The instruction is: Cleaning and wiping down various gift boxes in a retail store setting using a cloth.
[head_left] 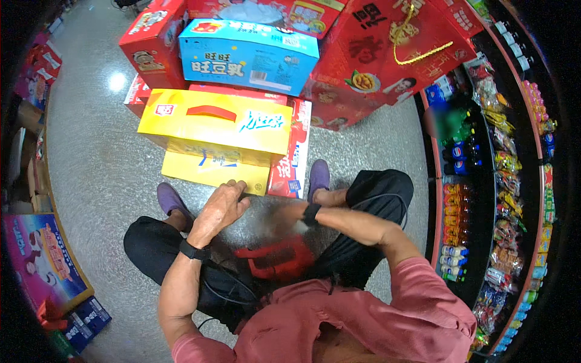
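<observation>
Yellow box (212, 130): ahead of the feet, just on the near side of the blue box (251, 57), left of and overlapping a red-white box (298, 151). Reads as stiff, glossy card. Probably fairly heavy if full, a bit slippery on bare skin, easy to dent at corners. Best taken by the red handle (212, 113) on top, or from underneath at both ends; don't squeeze mid-wall.

Left hand (223, 209): half curled, close together at the fingers, spread only at the thumb. Touching near edge of the yellow panel (206, 171) below the box with fingertips; not wrapped around anything. Right hand (289, 215): between the shins, well short of the yellow box. Badly motion-blurred, so can't tell if spread or pinching, maybe with something small and pale.
</observation>
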`<state>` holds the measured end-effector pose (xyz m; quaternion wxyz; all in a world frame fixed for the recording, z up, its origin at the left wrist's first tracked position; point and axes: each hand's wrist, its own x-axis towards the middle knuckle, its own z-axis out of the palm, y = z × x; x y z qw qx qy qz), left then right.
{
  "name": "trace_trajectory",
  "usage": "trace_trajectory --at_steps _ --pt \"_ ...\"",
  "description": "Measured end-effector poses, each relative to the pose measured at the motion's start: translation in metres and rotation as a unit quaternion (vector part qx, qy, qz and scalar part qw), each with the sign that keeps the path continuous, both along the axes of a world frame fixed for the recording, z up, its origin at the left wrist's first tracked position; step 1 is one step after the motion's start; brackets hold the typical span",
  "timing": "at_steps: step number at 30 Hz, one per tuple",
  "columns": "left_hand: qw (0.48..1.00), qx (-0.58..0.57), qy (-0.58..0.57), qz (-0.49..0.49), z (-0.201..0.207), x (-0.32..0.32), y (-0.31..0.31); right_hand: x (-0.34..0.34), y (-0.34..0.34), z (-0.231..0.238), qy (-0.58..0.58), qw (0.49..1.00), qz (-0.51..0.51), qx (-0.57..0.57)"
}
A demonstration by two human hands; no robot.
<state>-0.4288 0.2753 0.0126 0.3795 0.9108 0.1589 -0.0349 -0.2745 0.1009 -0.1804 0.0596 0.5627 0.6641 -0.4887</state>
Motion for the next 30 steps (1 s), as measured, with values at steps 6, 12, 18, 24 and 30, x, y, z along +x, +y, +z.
trace_trajectory --at_steps 6,12,18,24,30 --pt "0.998 0.001 -0.007 0.059 -0.011 0.010 0.013 0.033 -0.053 -0.031 0.160 0.986 0.034 -0.016" --pt "0.971 0.026 -0.100 0.215 0.015 0.011 0.037 0.059 0.064 0.280 0.069 0.995 0.010 0.072" --pt "0.970 0.000 -0.113 0.213 0.011 0.017 0.037 0.103 0.153 0.354 0.036 0.928 -0.085 0.360" --pt "0.970 0.020 -0.104 0.220 0.019 0.026 0.020 0.118 0.246 0.323 -0.183 0.755 0.002 0.630" --pt "0.974 0.021 -0.103 0.202 0.009 0.029 0.004 0.120 0.275 0.253 -0.335 0.689 0.128 0.629"
